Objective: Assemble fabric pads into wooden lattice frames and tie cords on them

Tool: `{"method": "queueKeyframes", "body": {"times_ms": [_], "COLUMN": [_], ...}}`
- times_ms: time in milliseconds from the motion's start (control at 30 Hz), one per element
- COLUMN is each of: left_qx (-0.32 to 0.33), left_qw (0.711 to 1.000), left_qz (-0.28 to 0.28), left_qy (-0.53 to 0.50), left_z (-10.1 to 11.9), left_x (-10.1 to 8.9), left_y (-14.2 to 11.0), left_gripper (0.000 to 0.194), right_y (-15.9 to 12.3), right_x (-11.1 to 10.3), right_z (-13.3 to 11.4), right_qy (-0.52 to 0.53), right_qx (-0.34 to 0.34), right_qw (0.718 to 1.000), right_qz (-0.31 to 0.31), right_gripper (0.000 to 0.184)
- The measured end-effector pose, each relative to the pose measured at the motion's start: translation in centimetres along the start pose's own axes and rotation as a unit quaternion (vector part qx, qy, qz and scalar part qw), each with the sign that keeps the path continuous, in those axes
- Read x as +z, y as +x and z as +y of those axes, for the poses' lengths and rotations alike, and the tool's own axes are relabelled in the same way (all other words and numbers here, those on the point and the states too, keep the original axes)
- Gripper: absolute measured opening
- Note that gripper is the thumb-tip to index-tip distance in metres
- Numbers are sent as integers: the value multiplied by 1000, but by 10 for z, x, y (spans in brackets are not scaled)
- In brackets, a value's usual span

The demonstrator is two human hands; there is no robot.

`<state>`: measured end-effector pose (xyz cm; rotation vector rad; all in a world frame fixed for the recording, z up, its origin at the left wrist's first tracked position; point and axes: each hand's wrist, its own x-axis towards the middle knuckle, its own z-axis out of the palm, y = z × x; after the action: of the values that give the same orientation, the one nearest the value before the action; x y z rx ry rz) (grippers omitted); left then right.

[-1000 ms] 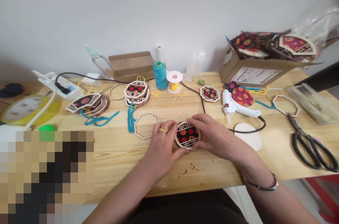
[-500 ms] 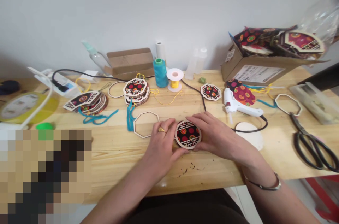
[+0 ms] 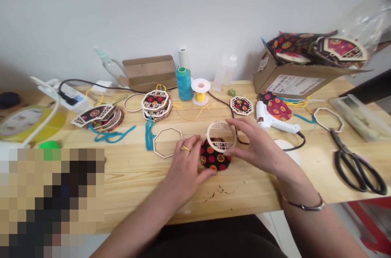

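Round frame [image 3: 209, 139] partly over the far side of the flowery cloth circle [image 3: 214, 161] — the right hand [image 3: 262, 149] pinches its rim. The left hand [image 3: 185, 161] has thumb and fingers clamped round the cloth's edge. Best hold the rim, not the thin bars — they could snap — and keep the cloth flat.

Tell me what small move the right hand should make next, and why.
I'd probably ease the right hand slightly toward the body, centring the round lattice frame over the patterned fabric disc. The frame, held in that hand's fingers, sits off toward the wall, leaving the disc's near part uncovered, while the left hand steadies its left edge.
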<state>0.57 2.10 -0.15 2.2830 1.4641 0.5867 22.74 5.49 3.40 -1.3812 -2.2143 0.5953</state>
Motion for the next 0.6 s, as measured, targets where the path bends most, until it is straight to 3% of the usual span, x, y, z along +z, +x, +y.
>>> {"method": "queueKeyframes", "body": {"times_ms": [133,300,433,600], "left_qx": [10,13,14,19], "left_qw": [1000,1000,1000,999], "left_qz": [11,22,20,24], "left_qy": [0,1,13,18], "left_z": [-1,-2,-2,-3], "left_x": [2,2,3,4], "left_y": [-1,-1,-1,-1], "left_gripper": [60,59,61,61], "right_y": [11,35,54,63], "right_x": [-9,-15,0,25], "right_z": [-1,-11,-10,-1], "right_qy": [-93,-168,-203,-207], "right_qx": [21,-17,7,13], "right_qw": [992,984,979,978], "right_qz": [80,47,13,20], "right_gripper": [55,49,51,44]}}
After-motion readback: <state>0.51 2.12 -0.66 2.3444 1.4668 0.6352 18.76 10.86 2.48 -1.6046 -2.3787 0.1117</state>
